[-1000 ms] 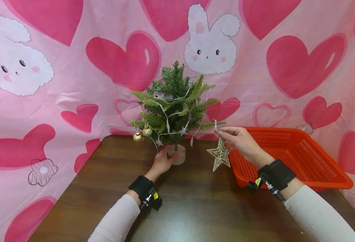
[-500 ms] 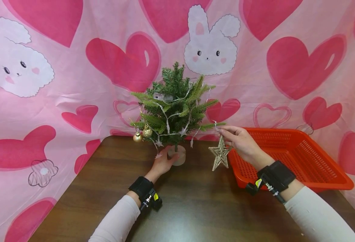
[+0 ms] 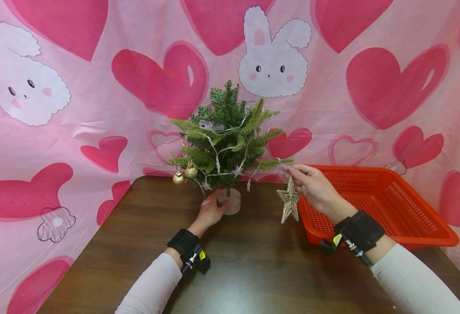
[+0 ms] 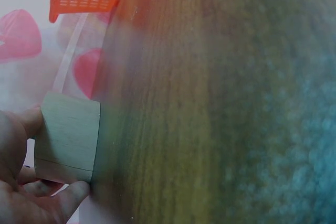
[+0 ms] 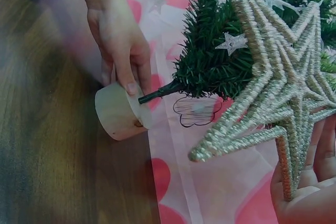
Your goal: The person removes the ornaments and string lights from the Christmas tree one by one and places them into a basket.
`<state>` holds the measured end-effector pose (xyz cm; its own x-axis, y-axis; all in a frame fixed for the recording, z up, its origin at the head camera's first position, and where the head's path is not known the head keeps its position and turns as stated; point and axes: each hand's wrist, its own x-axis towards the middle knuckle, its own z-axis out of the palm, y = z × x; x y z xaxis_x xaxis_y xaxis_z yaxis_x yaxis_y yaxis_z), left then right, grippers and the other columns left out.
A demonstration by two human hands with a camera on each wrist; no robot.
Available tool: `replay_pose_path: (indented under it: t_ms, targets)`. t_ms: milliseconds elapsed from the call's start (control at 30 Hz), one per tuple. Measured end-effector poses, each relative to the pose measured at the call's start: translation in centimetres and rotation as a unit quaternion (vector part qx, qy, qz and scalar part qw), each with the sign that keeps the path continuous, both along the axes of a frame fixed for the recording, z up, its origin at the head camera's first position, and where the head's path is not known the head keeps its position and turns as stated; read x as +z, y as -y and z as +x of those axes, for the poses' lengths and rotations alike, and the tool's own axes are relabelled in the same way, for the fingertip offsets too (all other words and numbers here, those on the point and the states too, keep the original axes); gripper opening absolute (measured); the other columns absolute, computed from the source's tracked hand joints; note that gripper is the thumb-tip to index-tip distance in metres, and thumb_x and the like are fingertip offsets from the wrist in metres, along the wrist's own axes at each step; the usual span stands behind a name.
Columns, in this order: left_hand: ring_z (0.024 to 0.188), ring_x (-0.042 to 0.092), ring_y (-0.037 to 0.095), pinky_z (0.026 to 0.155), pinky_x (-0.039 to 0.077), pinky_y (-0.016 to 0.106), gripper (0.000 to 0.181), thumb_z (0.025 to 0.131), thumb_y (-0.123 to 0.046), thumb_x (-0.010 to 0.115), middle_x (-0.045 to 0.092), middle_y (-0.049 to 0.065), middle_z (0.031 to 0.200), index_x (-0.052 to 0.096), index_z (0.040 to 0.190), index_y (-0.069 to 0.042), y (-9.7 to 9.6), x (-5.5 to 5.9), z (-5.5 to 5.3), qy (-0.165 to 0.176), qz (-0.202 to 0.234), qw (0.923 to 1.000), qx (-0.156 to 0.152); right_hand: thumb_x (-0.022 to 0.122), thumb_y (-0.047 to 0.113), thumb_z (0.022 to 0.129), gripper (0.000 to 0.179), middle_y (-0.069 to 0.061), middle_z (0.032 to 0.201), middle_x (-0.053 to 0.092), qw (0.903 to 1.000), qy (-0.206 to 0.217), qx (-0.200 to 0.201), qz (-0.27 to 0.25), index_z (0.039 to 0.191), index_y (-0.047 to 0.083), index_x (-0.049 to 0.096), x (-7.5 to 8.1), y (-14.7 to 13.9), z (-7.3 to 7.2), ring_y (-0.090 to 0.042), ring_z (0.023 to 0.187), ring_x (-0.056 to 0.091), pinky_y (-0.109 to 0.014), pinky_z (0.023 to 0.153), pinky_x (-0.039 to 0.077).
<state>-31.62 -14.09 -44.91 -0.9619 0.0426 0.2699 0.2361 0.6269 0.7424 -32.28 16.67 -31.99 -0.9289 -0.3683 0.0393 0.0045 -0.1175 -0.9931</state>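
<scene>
A small artificial Christmas tree (image 3: 230, 146) stands upright on a round wooden base (image 3: 231, 201). My left hand (image 3: 210, 211) grips that base from the left; in the left wrist view, fingers and thumb lie around the wood (image 4: 68, 135). At the tip of the lower right branch (image 3: 272, 164), my right hand (image 3: 317, 187) pinches the top of a glittery gold star ornament (image 3: 290, 199) near its pale hanging loop. The star hangs point-up below the fingers and fills much of the right wrist view. Whether the loop is around the branch I cannot tell.
Two gold baubles (image 3: 178, 177) hang on the tree's left side. A string of star-shaped lights (image 3: 237, 170) winds through the branches. An orange-red plastic basket (image 3: 386, 205) stands right of the tree on the wooden table (image 3: 253, 261). A pink patterned cloth (image 3: 135, 26) hangs behind.
My right hand has edged slightly right with the star, which has swung and turned a little. The pale loop, upright earlier, now sits lower at the branch tip. My left hand stays put.
</scene>
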Motion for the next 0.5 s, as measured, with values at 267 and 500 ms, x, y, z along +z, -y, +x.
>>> replay_pose_path:
  t_ms: [267,500]
  targets:
    - [0.127,0.053,0.044,0.102,0.044,0.058,0.051,0.095,-0.030,0.065,0.058,0.026,0.135,0.052,0.134,0.002,0.0,0.0,0.0,-0.007,0.001,1.0000,-0.002,0.060,0.020,0.099,0.017,0.012,0.083,0.073,0.9993,-0.016,-0.006,-0.034,0.096,0.024,0.076,0.4,0.0,0.2,-0.005,0.071,0.058,-0.021,0.066,0.046]
    - [0.128,0.052,0.045,0.103,0.043,0.058,0.052,0.096,-0.031,0.064,0.057,0.026,0.136,0.051,0.135,0.001,0.0,-0.1,-0.1,-0.001,-0.002,1.0000,0.000,0.061,0.015,0.098,0.017,0.010,0.084,0.073,0.9942,-0.051,-0.037,-0.087,0.093,0.021,0.076,0.7,0.6,1.1,-0.005,0.073,0.062,-0.021,0.065,0.049]
